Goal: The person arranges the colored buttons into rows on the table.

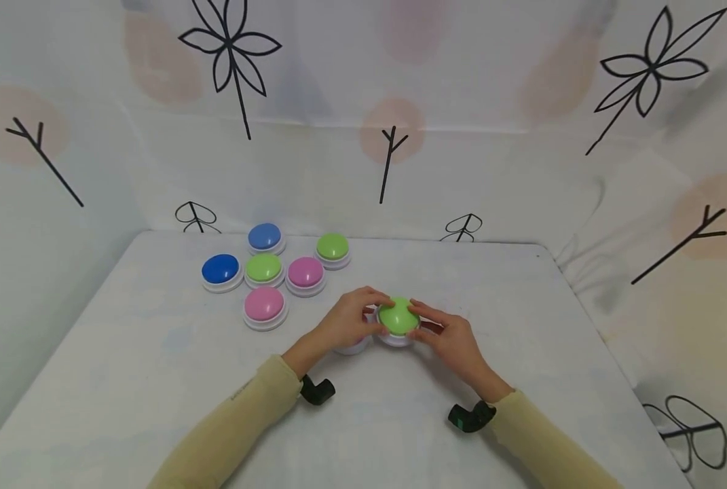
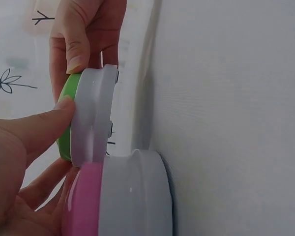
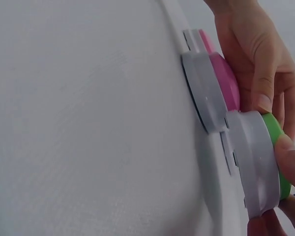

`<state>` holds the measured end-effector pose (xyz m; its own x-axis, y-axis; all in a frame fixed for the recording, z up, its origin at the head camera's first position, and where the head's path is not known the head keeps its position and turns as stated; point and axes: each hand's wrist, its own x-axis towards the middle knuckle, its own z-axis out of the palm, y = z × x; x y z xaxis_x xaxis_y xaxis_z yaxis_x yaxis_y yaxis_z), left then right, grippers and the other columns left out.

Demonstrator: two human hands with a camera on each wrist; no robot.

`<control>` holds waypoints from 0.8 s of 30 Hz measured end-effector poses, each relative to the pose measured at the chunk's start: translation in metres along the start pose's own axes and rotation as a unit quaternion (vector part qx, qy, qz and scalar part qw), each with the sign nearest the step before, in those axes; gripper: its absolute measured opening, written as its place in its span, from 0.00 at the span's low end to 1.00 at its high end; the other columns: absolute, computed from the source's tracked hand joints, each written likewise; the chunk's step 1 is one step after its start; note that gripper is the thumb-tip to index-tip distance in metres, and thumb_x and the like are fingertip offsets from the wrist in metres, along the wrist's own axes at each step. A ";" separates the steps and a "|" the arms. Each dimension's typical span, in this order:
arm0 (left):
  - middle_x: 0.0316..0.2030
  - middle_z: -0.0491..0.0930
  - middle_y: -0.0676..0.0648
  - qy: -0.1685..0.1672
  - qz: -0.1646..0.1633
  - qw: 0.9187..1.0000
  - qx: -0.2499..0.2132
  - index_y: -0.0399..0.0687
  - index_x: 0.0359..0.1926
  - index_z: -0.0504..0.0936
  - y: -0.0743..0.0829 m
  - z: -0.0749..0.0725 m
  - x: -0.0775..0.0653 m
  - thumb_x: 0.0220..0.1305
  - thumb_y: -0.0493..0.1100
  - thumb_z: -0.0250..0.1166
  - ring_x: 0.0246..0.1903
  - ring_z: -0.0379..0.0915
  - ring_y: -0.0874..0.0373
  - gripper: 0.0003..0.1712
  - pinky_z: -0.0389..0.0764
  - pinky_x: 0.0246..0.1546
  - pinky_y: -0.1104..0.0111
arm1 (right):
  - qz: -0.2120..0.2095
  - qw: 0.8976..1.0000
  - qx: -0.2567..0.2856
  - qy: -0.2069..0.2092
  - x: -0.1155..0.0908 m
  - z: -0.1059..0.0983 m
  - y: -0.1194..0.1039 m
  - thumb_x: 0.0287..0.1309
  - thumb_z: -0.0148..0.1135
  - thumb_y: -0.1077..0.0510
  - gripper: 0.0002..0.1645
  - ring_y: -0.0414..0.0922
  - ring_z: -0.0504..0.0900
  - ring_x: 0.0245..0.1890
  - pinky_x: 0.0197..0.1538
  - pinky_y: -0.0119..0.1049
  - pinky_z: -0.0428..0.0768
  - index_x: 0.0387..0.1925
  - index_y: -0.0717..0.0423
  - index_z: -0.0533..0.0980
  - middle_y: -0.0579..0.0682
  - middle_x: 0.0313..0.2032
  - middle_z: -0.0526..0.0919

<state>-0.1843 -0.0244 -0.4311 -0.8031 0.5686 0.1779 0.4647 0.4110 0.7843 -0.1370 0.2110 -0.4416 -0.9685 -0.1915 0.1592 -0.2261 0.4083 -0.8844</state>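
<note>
A round push button with a green dome and white base [image 1: 399, 316] is between my two hands, its base raised off the table in both wrist views. My left hand [image 1: 346, 319] grips its left side with thumb and fingers. On the opposite side my right hand [image 1: 457, 341] pinches it the same way, thumb on the near edge. Below my left hand sits a pink push button [image 2: 86, 199], mostly covered in the head view. The green button's base overlaps the pink one's edge in the right wrist view.
Farther back on the left of the white table [image 1: 155, 380] stand more push buttons: a dark blue one [image 1: 220, 269], a lighter blue one [image 1: 264, 236], two green ones [image 1: 264, 268] [image 1: 332, 247] and two pink ones [image 1: 305, 273] [image 1: 264, 304]. Patterned cloth hangs behind.
</note>
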 end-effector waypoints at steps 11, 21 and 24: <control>0.52 0.78 0.50 -0.038 0.009 0.997 0.071 0.50 0.55 0.83 0.000 -0.001 -0.001 0.55 0.42 0.77 0.50 0.75 0.56 0.26 0.77 0.52 0.66 | 0.018 1.000 0.005 -0.022 -0.004 0.003 -0.004 0.50 0.74 0.71 0.29 0.57 0.72 0.64 0.56 0.45 0.79 0.56 0.69 0.78 0.61 0.62 0.75; 0.49 0.78 0.51 -0.068 0.004 0.992 0.105 0.49 0.56 0.82 0.003 0.000 0.000 0.55 0.43 0.77 0.51 0.74 0.57 0.27 0.76 0.55 0.63 | 0.020 0.999 0.012 -0.025 -0.007 0.002 0.009 0.48 0.77 0.65 0.28 0.53 0.78 0.60 0.53 0.35 0.80 0.54 0.62 0.81 0.56 0.61 0.78; 0.49 0.78 0.52 -0.073 0.003 0.991 0.111 0.49 0.57 0.81 0.002 0.000 0.000 0.55 0.44 0.77 0.52 0.74 0.58 0.27 0.75 0.57 0.63 | 0.016 0.999 0.021 -0.027 -0.007 0.002 0.010 0.47 0.77 0.66 0.28 0.54 0.79 0.58 0.53 0.36 0.81 0.54 0.63 0.82 0.57 0.61 0.78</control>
<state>-0.1835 -0.0233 -0.4293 -0.7449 0.6620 0.0826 0.5538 0.5446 0.6298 -0.1320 0.2146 -0.4527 -0.9678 -0.2273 0.1078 -0.1895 0.3769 -0.9067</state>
